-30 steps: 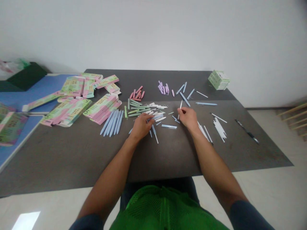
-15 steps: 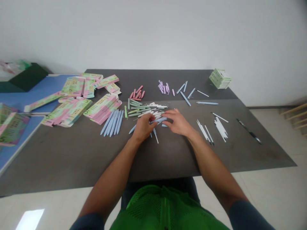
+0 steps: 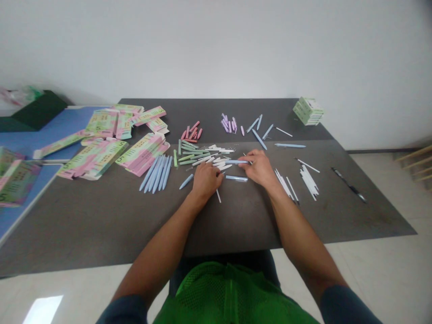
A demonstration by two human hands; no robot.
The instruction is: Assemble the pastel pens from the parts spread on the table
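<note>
In my right hand point(image 3: 258, 167), a light blue pen barrel point(image 3: 232, 161) is pinched and points left over a pile of white pen parts point(image 3: 219, 155). My left hand point(image 3: 206, 180) is closed, its curled fingertips low at the table; what they hold is hidden. A thin white refill point(image 3: 218, 195) shows just below those fingers. Between the hands lies a blue pen part with a clear section point(image 3: 236, 178). Left of my left hand rests a short blue piece point(image 3: 186, 181). Green barrel pieces point(image 3: 189, 157) lie behind it.
A row of blue pens point(image 3: 157, 173) and printed cartons point(image 3: 143, 153) lie left. Red pieces point(image 3: 192, 131), purple pieces point(image 3: 229, 123) and blue parts point(image 3: 259, 138) lie farther back. White refills point(image 3: 308, 181), a black pen point(image 3: 349, 184) and a small box stack point(image 3: 308, 111) are right.
My hands have moved apart. My right hand has shifted right with the blue barrel, and my left hand has dropped lower, uncovering the blue part between them.
</note>
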